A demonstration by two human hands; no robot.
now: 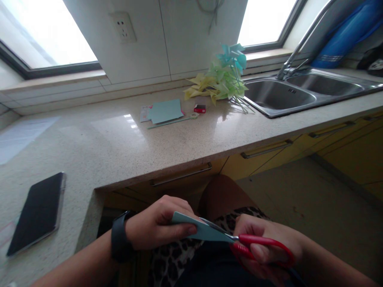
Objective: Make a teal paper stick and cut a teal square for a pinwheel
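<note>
One paper piece [197, 229], one scissors [254, 243]

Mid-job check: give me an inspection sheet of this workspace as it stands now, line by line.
Surface: speckled stone countertop, glossy.
Job's things: folded blue-grey paper; red-handled scissors, blades on the paper.
Clutter: dark phone; paper sheets; small red box; pile of paper pinwheels.
Grips: left hand pinches the paper; right hand in the scissor handles.
Cables: nothing seen.
Surroundings: double sink with tap, wall socket, windows, yellow drawers.
</note>
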